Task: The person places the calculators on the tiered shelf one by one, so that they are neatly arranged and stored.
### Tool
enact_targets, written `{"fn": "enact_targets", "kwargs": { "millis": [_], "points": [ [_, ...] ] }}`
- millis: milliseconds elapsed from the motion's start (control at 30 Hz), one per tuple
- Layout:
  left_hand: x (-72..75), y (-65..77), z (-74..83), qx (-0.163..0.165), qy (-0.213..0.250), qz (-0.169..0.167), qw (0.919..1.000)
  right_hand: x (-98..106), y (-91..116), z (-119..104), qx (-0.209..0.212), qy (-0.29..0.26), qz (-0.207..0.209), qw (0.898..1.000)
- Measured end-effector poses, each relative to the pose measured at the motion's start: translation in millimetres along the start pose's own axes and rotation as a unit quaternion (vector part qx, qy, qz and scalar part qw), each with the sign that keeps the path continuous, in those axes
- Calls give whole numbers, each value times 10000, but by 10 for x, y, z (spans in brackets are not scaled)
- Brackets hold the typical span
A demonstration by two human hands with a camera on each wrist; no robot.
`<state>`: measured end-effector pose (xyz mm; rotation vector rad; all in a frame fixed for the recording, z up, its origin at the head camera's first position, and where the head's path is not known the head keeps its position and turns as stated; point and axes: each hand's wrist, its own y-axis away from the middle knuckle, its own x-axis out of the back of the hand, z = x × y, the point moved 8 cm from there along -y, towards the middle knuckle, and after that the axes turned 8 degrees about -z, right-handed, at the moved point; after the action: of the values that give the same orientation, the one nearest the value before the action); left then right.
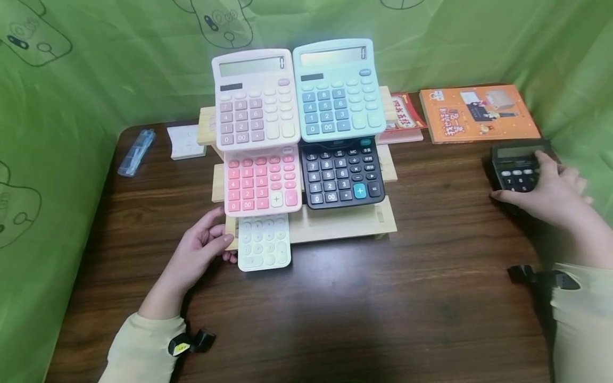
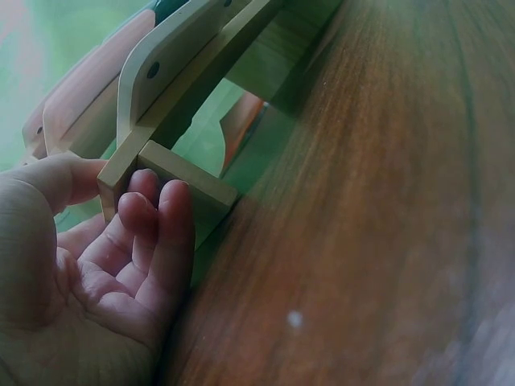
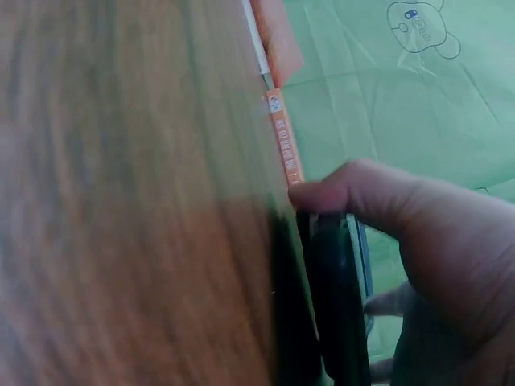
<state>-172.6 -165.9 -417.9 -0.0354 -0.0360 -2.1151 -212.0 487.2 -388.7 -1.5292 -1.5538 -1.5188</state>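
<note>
My left hand (image 1: 193, 254) grips the lower left corner of a tiered wooden rack (image 1: 330, 229). In the left wrist view the thumb lies against the rack's wooden edge (image 2: 121, 165) with curled fingers beneath it. Closest to this hand is a small white calculator (image 1: 264, 244) on the bottom tier. A pink calculator (image 1: 261, 178) and a black one with teal keys (image 1: 342, 173) fill the middle tier. On top stand a pale pink calculator (image 1: 256, 106) and a blue one (image 1: 340, 101). At the far right my right hand (image 1: 557, 194) holds another black calculator (image 1: 514, 173) across its sides, partly covering its keys.
An orange book (image 1: 479, 114) lies at the back right, beside a red-and-white booklet (image 1: 404, 114) partly behind the rack. Back left are a white pad (image 1: 188, 141) and a clear blue item (image 1: 137, 152). Green curtains (image 1: 143, 42) enclose the dark wooden table (image 1: 359, 308).
</note>
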Motion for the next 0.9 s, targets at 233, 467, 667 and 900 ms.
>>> {"fn": "enact_targets", "kwargs": {
  "millis": [233, 467, 667, 900],
  "points": [
    [6, 15, -7, 76, -43, 77, 9999, -95, 75, -379, 1167, -14, -371, 9925],
    [21, 18, 5, 94, -46, 98, 9999, -208, 367, -972, 2807, -534, -896, 9541],
    [24, 10, 5, 35, 12, 80, 10000, -307, 700, -1378, 3657, -355, -1018, 9245],
    [14, -7, 10, 90, -15, -3, 10000, -428, 1104, -1726, 4076, -293, -1296, 9034]
  ]
}}
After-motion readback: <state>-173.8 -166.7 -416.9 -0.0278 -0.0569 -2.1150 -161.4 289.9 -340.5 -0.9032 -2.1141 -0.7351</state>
